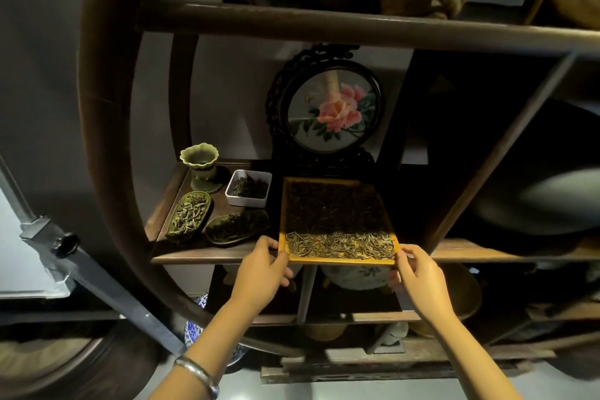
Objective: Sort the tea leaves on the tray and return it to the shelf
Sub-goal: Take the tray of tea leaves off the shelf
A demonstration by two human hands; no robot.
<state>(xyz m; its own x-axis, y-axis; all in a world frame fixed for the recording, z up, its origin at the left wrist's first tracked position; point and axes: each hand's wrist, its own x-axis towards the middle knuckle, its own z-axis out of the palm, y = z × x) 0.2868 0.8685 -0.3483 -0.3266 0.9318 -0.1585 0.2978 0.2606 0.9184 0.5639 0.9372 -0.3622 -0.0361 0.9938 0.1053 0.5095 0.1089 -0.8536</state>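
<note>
- The dark wooden display shelf (207, 257) with a round outer frame fills the view; its middle board serves as the landmark here, and the tray sits on that board, in the bay right of centre.
- The square yellow wooden tray (337, 260) lies almost wholly on the board, only its near edge overhanging the board's front lip. By my reading the return to the shelf is nearly finished; what is left is a last push inward and letting go.
- The tea leaves (337, 221) cover the tray's floor in an even layer, dark at the back in shadow and pale at the front in light. Whether they are sorted I cannot tell.
- The left hand (259, 273) grips the tray's near left corner, thumb on top of the rim and fingers curled beneath, just below the board's front lip.
- The right hand (418, 273) pinches the near right corner in the same way, thumb over the rim.
- Behind the tray on the board stands a round embroidered peony screen (331, 107) in a carved dark frame.
- Left of the tray on the board rest a white rectangular dish of leaves (248, 188), two oval bronze-green leaf dishes (190, 216), and a green fluted cup (199, 157).
</note>
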